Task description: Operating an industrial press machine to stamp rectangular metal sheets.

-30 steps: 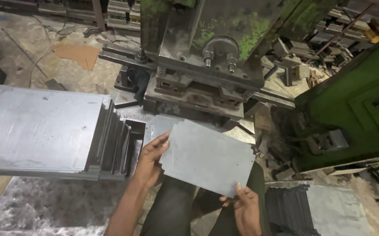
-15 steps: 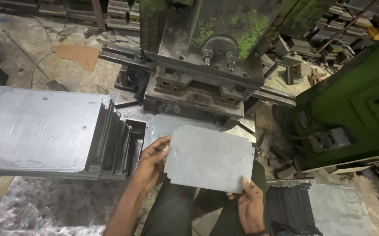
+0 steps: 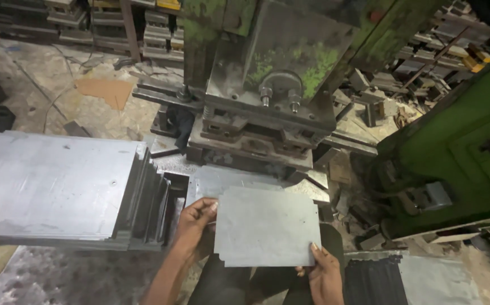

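I hold a flat grey metal sheet (image 3: 267, 227) in the lower middle of the frame, both hands closed on it. My left hand (image 3: 195, 225) pinches its left edge, fingers curled over the top face; my right hand (image 3: 324, 274) grips the lower right corner, thumb on top. A second ago the sheet sat tilted, its right end dropping toward the lower right; now it lies nearly square to me and a little higher, so I judge I have been turning it to line up with the press (image 3: 267, 107) that fills the upper middle. It is not yet under the press; it hangs just in front of the steel bed plate (image 3: 228, 178). A thick stack of sheets (image 3: 58, 189) lies at the left, and a darker pile (image 3: 377, 279) sits at the lower right.
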